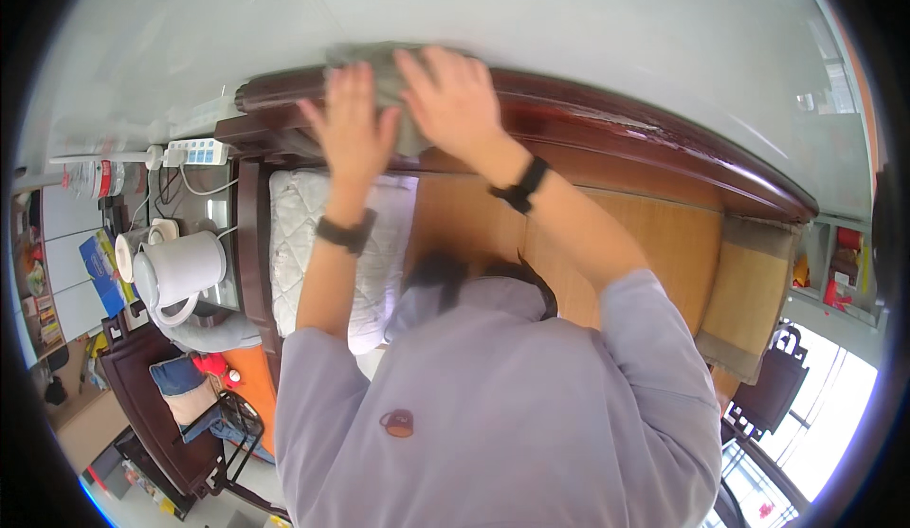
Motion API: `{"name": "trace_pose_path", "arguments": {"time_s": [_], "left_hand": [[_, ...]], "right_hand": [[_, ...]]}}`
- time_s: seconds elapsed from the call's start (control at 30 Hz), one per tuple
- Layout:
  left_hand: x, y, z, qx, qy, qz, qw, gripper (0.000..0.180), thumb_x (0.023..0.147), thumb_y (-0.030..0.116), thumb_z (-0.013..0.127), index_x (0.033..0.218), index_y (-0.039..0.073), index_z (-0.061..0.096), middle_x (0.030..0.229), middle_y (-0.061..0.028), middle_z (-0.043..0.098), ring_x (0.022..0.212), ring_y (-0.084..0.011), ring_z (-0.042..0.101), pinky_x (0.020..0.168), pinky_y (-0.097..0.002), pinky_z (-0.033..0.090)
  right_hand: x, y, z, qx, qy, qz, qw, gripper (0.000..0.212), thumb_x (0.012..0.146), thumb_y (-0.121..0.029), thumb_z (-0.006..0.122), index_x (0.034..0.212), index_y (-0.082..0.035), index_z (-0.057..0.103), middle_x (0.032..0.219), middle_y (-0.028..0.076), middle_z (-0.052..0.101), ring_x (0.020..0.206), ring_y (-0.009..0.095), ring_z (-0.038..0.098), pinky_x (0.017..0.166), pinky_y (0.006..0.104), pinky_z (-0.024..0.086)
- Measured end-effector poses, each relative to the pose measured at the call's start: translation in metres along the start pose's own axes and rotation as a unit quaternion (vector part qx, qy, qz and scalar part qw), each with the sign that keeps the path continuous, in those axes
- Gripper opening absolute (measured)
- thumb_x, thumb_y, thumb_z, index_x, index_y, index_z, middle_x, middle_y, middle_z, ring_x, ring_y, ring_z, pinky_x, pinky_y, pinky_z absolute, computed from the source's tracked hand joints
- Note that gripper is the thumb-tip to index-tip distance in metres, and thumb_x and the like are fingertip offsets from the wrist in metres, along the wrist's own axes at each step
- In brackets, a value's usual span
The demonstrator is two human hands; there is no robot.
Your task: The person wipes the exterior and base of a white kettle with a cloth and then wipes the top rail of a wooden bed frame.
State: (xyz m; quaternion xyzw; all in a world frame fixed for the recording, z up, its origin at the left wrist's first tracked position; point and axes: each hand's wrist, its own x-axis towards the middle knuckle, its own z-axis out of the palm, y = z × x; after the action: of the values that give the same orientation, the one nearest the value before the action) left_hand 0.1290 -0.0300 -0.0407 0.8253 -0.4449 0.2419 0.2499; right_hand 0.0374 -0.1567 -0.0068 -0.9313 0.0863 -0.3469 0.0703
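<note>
A grey-green cloth (384, 75) is draped over the dark wooden top rail (607, 122) of a bench or sofa back, and part of it hangs down the near side. My left hand (354, 135) lies at the cloth's left edge, its fingers spread and slightly blurred. On the cloth's right part my right hand (457, 101) rests palm down, with stretched fingers. Both hands are open and side by side; neither is wrapped round the cloth. Beneath my palms, the cloth is hidden.
Below the rail are a white quilted pad (308, 234) and tan seat panels (621, 253). A beige cushion (744, 286) sits at the right end. At left stand a white electric kettle (190, 267) and a power strip (201, 153). A pale wall (607, 16) rises behind the rail.
</note>
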Motion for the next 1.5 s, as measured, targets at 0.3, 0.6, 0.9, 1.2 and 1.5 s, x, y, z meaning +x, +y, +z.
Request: {"name": "trace_pose_path", "arguments": {"time_s": [0.3,0.6,0.9,1.2,1.5], "left_hand": [[-0.001,-0.074,-0.039,0.004,-0.036,-0.030,0.999,0.050,0.078,0.019,0.053,0.127,0.010,0.045,0.128,-0.0102,0.045,0.125,-0.0306,0.035,0.102,-0.0607,0.013],[0.010,0.110,0.032,-0.088,-0.072,0.057,0.992,0.061,0.071,0.027,0.061,0.125,0.004,0.043,0.122,-0.0195,0.044,0.116,-0.0356,0.039,0.096,-0.0575,0.026],[0.020,0.216,0.070,-0.181,-0.023,0.201,0.962,0.065,0.073,0.035,0.062,0.128,0.008,0.042,0.121,-0.0178,0.047,0.112,-0.0301,0.044,0.099,-0.0471,0.030],[0.007,0.037,0.024,-0.011,-0.011,0.077,0.997,0.064,0.063,0.044,0.067,0.121,0.022,0.052,0.122,-0.0038,0.049,0.114,-0.0214,0.045,0.101,-0.0604,0.010],[-0.005,-0.113,-0.033,0.109,-0.026,0.004,0.994,0.067,0.073,0.038,0.059,0.132,0.014,0.040,0.134,-0.0086,0.038,0.128,-0.0266,0.034,0.098,-0.0670,-0.006]], "right_hand": [[0.016,-0.062,0.050,-0.068,-0.016,-0.062,0.996,0.064,0.071,-0.033,0.064,0.124,-0.004,0.044,0.119,0.012,0.047,0.106,0.024,0.044,0.084,0.0370,0.036],[-0.069,0.056,-0.057,-0.123,-0.069,0.081,0.987,0.070,0.065,-0.029,0.068,0.128,-0.012,0.042,0.123,0.009,0.046,0.114,0.025,0.043,0.094,0.0444,0.034],[-0.138,0.139,-0.134,-0.189,-0.079,0.158,0.966,0.080,0.060,-0.021,0.073,0.131,-0.011,0.037,0.131,0.013,0.039,0.124,0.031,0.034,0.104,0.0511,0.022],[-0.049,0.011,-0.008,-0.148,-0.090,0.108,0.979,0.072,0.068,-0.028,0.064,0.130,-0.005,0.037,0.126,0.020,0.040,0.119,0.036,0.035,0.100,0.0586,0.020],[0.034,-0.111,0.086,-0.124,-0.044,0.020,0.991,0.063,0.077,-0.031,0.049,0.128,0.003,0.036,0.122,0.021,0.041,0.116,0.036,0.037,0.100,0.0503,0.024]]}}
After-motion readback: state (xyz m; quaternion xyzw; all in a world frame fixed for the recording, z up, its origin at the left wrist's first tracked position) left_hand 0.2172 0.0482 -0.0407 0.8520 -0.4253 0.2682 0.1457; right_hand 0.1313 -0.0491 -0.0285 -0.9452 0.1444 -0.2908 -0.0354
